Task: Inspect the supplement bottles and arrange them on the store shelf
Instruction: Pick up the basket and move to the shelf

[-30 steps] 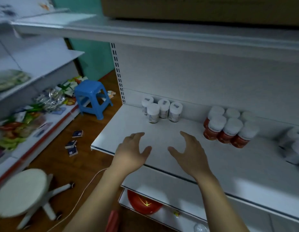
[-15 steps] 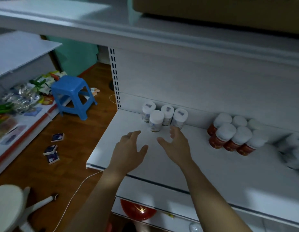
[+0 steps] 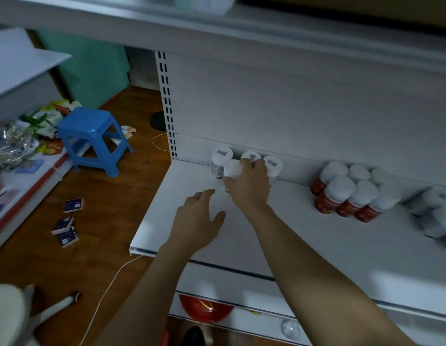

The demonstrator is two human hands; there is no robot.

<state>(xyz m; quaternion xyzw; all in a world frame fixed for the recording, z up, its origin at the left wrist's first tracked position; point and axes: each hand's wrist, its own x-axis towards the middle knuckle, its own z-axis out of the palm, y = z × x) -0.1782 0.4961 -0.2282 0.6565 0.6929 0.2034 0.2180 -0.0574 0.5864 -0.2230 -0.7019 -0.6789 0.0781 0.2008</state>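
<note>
Several small clear bottles with white caps stand at the back left of the white shelf [image 3: 316,245]. My right hand [image 3: 249,186] reaches into that group, and its thumb and fingers curl around the front white-capped bottle [image 3: 232,168]. Two others, one bottle [image 3: 220,156] on the left and another bottle [image 3: 274,164] on the right, stand beside the hand. A fourth cap peeks out behind my fingertips. My left hand [image 3: 197,217] hovers over the shelf with relaxed, spread fingers, holding nothing. Several red bottles [image 3: 346,196] with white caps stand in a cluster further right.
More pale bottles [image 3: 436,213] lie blurred at the far right of the shelf. A blue stool [image 3: 92,136], small boxes [image 3: 67,226] and a white cable [image 3: 109,288] are on the wooden floor at the left. A red bowl [image 3: 205,310] sits on the shelf below.
My right hand moved forward from above the shelf and closed around the front white-capped bottle. My left hand shifted forward a little and stayed open.
</note>
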